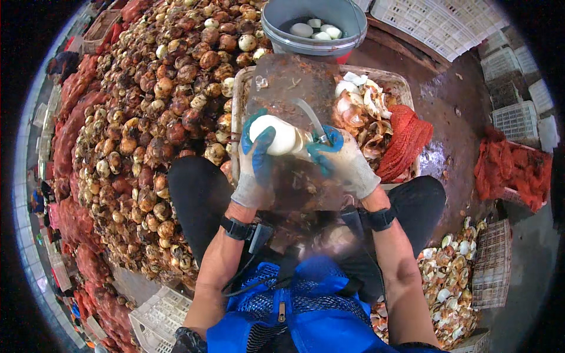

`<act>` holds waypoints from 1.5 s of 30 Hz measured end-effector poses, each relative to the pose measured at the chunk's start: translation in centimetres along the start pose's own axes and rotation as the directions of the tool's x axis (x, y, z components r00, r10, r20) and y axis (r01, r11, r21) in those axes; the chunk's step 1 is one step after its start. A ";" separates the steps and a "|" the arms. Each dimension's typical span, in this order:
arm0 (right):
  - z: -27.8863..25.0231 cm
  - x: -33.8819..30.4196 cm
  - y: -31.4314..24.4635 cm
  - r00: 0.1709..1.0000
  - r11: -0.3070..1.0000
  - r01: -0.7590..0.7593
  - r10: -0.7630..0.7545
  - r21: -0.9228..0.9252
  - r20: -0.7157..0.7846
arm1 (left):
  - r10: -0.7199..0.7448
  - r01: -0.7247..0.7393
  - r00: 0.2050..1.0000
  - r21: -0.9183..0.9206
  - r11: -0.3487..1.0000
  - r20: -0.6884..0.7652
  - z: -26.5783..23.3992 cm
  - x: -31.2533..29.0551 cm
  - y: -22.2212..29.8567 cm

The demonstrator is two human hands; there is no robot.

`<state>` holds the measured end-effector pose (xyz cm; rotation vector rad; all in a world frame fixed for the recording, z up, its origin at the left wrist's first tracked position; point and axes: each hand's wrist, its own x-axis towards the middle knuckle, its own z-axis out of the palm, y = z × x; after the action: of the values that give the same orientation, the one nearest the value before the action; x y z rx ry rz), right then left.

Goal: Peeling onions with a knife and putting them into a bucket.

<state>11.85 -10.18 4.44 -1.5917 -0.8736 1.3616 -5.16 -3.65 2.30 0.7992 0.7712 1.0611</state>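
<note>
Above a wet, dark board (282, 88), my left hand (256, 162), in a grey-and-blue work glove, is closed around a peeled white onion (275, 133). My right hand (344, 157), gloved the same way, grips a small knife (310, 115) whose thin blade points up and away from me. A pale strip of skin (301, 143) stretches between the onion and my right fingers. The knife's handle is mostly hidden in the glove. Onion skins (365, 109) and a red mesh bag (406, 141) lie right of the board, in a plastic crate (402, 85) under it.
A large heap of unpeeled onions (153, 129) spreads along my left. Beyond the board stands a grey bucket (276, 38) with several peeled onions in it. White crates (441, 23) line the far right. Peelings (447, 282) are piled at the lower right, beside a crate (493, 265).
</note>
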 end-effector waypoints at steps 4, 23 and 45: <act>-0.3 -0.3 -0.1 0.998 0.994 -0.023 0.016 -0.107 -0.062 | 0.020 -0.020 1.000 -0.007 1.000 0.006 -0.7 0.4 -0.6; -1.5 -1.3 -5.6 0.941 0.524 0.250 -0.331 -0.814 0.075 | -0.351 0.440 0.896 -0.448 0.778 0.271 -0.5 -0.1 -0.3; -1.0 3.0 6.8 0.808 0.683 0.403 -0.578 -0.609 -0.114 | -0.135 0.228 0.945 -0.304 0.925 0.297 0.8 -0.9 -0.5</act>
<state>13.25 -10.39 -2.96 -1.7372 -1.4771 0.4570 -4.52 -4.77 2.40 0.5521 0.4061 0.8601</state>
